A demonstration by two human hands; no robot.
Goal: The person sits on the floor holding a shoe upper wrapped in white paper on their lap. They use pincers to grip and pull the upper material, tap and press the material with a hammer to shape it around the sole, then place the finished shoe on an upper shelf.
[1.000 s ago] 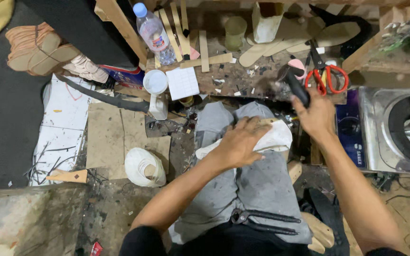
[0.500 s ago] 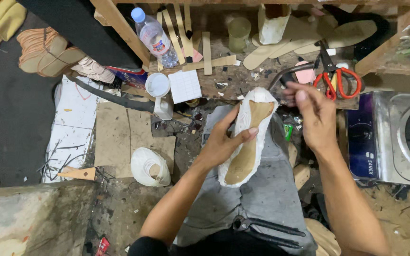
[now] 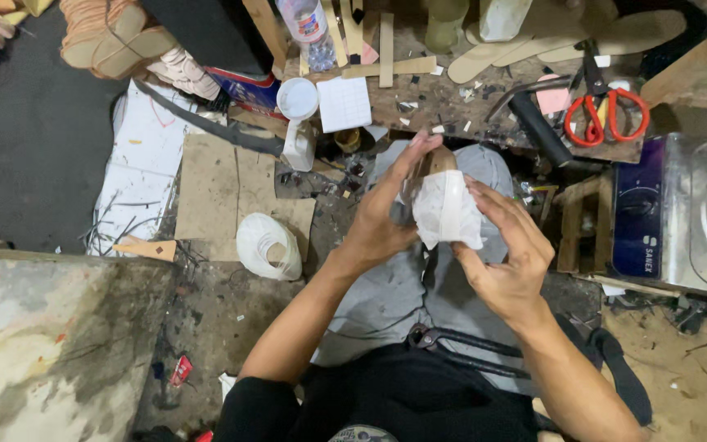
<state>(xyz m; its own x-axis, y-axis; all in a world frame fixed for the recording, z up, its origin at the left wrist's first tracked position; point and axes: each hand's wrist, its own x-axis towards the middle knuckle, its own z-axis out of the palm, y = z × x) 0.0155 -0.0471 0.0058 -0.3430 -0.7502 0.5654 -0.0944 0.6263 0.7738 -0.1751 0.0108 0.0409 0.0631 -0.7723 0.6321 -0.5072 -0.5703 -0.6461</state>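
Shoe last with white upper (image 3: 445, 209): held above the lap, toe toward 12 o'clock, at chest centre for working.
Left hand (image 3: 386, 217): cups its 9 o'clock side, fingers curled, steadying.
Right hand (image 3: 505, 258): at 3 o'clock, fingers pressed flat, smoothing white material.
Red scissors (image 3: 607, 115): 2 o'clock, on bench.

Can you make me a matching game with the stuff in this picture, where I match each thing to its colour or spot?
Things:
1. scissors
2. plastic bottle
3. shoe piece
4. pliers

Clues:
A. lying on the person's lap
B. red handles, on the bench
C. held between the left hand and right hand
D. clear, standing at the top of the picture

Pairs: 1-B, 2-D, 3-C, 4-A
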